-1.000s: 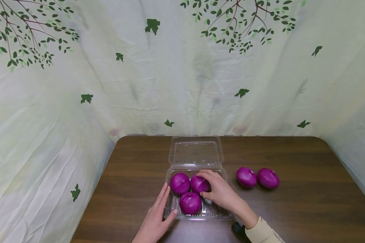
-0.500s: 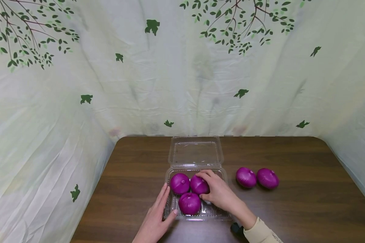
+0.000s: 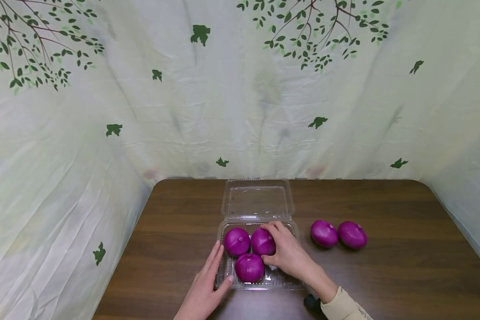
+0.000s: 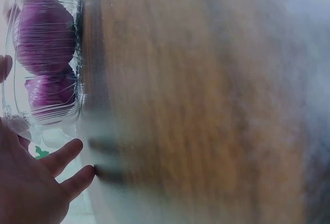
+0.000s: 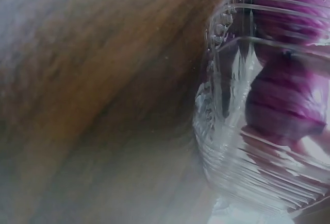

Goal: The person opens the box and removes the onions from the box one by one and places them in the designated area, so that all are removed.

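A clear plastic clamshell box (image 3: 282,279) lies with its lid (image 3: 258,201) folded back. Three purple-red onions sit inside: one back left (image 3: 237,242), one back right (image 3: 261,243) and one in front (image 3: 250,268). My right hand (image 3: 291,253) grips the back-right onion from its right side, thumb low and fingers over the far side. At the box's left wall rests my left hand (image 3: 202,286), fingers straight and thumb at the front corner. Through the ribbed wall, onions (image 4: 44,36) show in the left wrist view; the right wrist view also has an onion (image 5: 286,100).
Two more onions, a nearer-left one (image 3: 324,234) and a farther-right one (image 3: 353,235), lie side by side on the brown wooden table (image 3: 400,266), right of the box. A leaf-printed pale curtain (image 3: 264,111) hangs behind the table. A dark wrist device (image 3: 313,303) shows by the right sleeve.
The right hand's fingertips have shifted very slightly toward the back on the onion. The left hand, box and other onions look unchanged.
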`<state>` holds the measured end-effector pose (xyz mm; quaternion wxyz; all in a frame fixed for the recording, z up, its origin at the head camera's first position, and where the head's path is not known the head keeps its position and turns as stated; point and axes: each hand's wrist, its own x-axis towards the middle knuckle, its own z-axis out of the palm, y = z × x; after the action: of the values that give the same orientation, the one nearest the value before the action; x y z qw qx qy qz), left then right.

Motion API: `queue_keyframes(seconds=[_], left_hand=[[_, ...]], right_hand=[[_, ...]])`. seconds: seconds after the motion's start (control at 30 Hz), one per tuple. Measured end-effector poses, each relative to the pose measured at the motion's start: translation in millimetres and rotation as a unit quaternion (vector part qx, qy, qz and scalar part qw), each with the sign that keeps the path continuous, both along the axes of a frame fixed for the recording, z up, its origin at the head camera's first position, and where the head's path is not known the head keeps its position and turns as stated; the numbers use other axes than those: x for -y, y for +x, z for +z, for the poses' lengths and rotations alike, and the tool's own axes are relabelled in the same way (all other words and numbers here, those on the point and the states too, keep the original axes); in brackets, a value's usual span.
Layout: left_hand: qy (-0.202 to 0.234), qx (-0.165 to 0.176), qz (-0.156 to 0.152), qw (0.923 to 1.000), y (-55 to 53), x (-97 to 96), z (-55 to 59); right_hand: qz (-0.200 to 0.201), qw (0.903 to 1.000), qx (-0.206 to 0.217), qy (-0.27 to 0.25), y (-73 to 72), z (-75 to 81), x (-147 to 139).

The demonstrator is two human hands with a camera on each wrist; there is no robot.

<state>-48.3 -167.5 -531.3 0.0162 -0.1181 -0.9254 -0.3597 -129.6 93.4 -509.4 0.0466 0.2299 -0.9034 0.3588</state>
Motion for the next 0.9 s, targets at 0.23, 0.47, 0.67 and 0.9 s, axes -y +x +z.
queue_keyframes(seconds=[0.23,0.47,0.67,0.9], left_hand=[[0.004,-0.004,0.002,1.0,-0.8,-0.4,-0.6],[0.005,0.0,0.0,1.0,-0.7,-0.2,-0.1],[0.008,0.006,0.002,1.0,-0.2,0.4,-0.6],[0.006,0.0,0.001,1.0,0.3,-0.8,0.6]], right_hand=[[-0.01,0.9988,0.03,-0.038,0.5,0.5,-0.6],[-0.002,0.9902,0.06,-0.126,1.8,-0.3,-2.7],[0.012,0.9788,0.057,-0.196,4.5,1.2,-5.3],[0.015,0.9785,0.005,-0.206,7.1,-1.1,-8.4]])
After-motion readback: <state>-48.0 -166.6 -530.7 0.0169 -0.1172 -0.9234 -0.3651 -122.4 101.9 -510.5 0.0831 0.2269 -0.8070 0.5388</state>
